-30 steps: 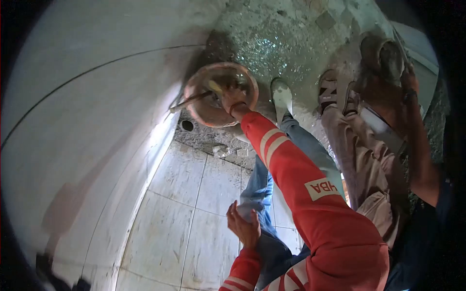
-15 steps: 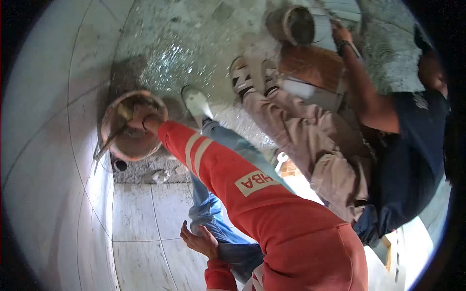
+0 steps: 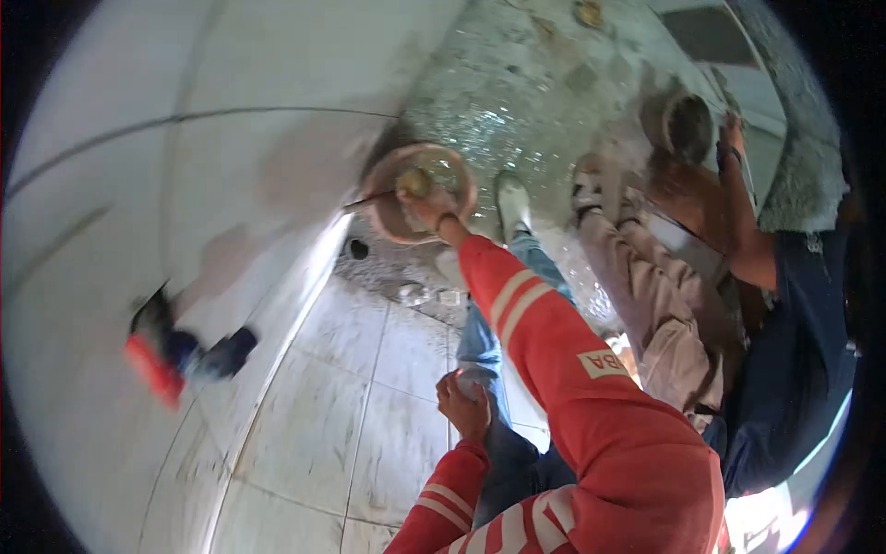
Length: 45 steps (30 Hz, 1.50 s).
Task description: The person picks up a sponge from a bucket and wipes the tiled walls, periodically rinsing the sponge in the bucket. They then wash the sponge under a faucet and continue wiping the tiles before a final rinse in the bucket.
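My right hand, in a red sleeve, reaches into a round, reddish bucket by the white wall. Its fingers are closed on a yellowish, sponge-like lump over the bucket's opening. A thin, dark stick-like handle crosses the bucket's left rim beside the hand; its inner end is not clear. At my bent knee, my left hand rests with its fingers loosely bent and apart, and I see nothing held in it.
A co-worker in a dark shirt sits at right, one hand at a pale panel's edge. Another bucket stands near them. The rough floor is wet. A blurred red-and-dark object shows against the wall.
The view has swung left, so the bucket and people sit further right in it. The yellowish lump has come up nearer the bucket's opening in my right hand. My left hand has settled against my knee.
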Each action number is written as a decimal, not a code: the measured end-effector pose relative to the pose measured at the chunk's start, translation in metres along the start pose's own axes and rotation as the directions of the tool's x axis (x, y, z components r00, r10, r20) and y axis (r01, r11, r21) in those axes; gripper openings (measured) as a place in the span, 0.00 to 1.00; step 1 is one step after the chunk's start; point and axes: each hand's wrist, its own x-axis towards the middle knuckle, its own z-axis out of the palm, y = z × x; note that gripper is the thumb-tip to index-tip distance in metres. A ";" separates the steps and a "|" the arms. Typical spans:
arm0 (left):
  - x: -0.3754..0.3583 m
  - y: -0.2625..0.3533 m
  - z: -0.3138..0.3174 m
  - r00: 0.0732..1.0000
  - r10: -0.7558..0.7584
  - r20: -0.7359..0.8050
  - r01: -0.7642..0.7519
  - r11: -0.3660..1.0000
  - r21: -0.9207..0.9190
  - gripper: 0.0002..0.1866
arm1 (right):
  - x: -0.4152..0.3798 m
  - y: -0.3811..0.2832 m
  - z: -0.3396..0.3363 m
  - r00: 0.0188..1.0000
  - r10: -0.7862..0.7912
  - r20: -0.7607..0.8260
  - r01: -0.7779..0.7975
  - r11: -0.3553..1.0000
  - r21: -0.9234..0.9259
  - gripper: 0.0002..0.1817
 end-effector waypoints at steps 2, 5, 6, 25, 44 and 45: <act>-0.008 -0.004 -0.008 0.998 -0.044 -0.040 0.043 0.999 -0.019 0.25 | -0.050 -0.093 -0.053 0.992 0.105 0.065 -0.083 0.956 -0.282 0.31; -0.014 -0.006 -0.033 0.994 -0.072 -0.088 0.069 0.997 -0.038 0.25 | -0.024 -0.042 -0.007 0.994 -0.113 -0.003 0.112 0.987 0.117 0.27; -0.015 -0.007 -0.042 0.990 -0.088 -0.110 0.081 0.995 -0.063 0.25 | -0.034 -0.065 -0.012 0.990 -0.123 -0.075 0.096 0.952 -0.292 0.27; -0.084 0.052 -0.269 0.929 -0.129 -0.346 -0.104 0.807 -0.582 0.18 | -0.289 -0.291 -0.128 0.986 -0.141 -0.084 0.157 0.962 0.225 0.44; -0.074 -0.054 -0.250 0.968 -0.056 -0.244 -0.075 0.865 -0.495 0.17 | -0.522 -0.654 -0.175 -0.039 -0.956 -0.290 0.959 0.046 -0.280 0.29; -0.073 -0.065 -0.245 0.989 -0.054 -0.136 -0.015 0.886 -0.463 0.17 | -0.506 -0.654 -0.190 -0.122 -0.964 -0.237 0.902 -0.009 -0.431 0.29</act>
